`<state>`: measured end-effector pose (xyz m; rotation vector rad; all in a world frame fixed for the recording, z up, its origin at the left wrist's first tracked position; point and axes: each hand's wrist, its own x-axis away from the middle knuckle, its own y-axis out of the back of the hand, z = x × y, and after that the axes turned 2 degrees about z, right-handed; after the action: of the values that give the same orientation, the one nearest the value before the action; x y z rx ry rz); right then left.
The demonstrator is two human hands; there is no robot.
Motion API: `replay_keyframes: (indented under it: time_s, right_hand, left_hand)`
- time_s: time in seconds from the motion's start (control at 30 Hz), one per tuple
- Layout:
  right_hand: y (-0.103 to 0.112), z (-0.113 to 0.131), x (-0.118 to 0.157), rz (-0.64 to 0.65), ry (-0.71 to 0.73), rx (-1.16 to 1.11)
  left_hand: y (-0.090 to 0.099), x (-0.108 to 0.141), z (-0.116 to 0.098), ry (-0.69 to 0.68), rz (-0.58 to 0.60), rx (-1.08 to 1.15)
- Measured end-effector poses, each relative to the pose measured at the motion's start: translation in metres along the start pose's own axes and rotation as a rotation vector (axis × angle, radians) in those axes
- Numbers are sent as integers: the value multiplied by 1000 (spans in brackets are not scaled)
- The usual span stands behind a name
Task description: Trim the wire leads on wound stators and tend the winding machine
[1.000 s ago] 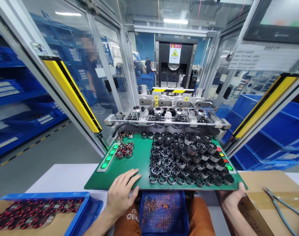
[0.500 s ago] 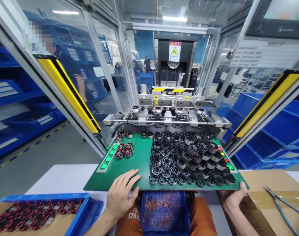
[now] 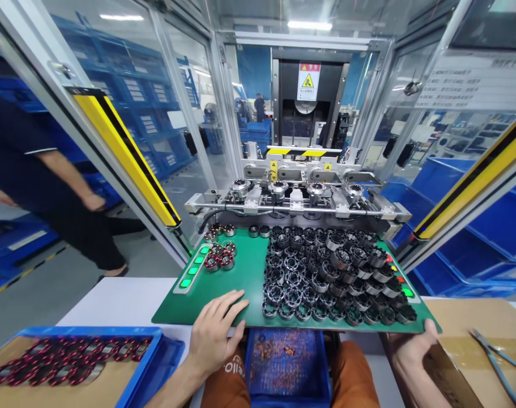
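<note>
My left hand (image 3: 217,331) lies on the front edge of a green board (image 3: 241,283), its fingers spread flat and holding nothing. At the board's front right corner, my right hand (image 3: 413,345) grips the edge, thumb up against the corner and fingers hidden beneath. Many bare stator cores (image 3: 291,277), black with silvery sides, stand in rows on the right half, some stacked. On the far left of the board sits a small group of stators wound with red copper wire (image 3: 220,258). Behind the board, a machine fixture (image 3: 298,207) carries several stators on its holders.
A blue tray (image 3: 149,345) of wound stators stands at lower left. Below the board is a blue bin (image 3: 285,368) with copper scraps. Pliers (image 3: 493,357) lie on a cardboard box (image 3: 457,311) at right. Yellow-black light bars (image 3: 130,158) flank the opening. A person (image 3: 58,170) walks at left.
The view has shifted slightly, moving the scene a little to the right. The person at left is now lower and further left in view. Both my hands keep their places on the board.
</note>
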<state>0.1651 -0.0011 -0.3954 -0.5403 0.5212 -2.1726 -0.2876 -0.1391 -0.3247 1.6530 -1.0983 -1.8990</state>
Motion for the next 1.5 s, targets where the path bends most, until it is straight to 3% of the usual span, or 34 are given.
replay_keyframes:
  time_s: [1.5]
  right_hand:
    - [0,1,1,3,19,-22]
  left_hand:
    - [1,-1,-2,-8,-1,-5]
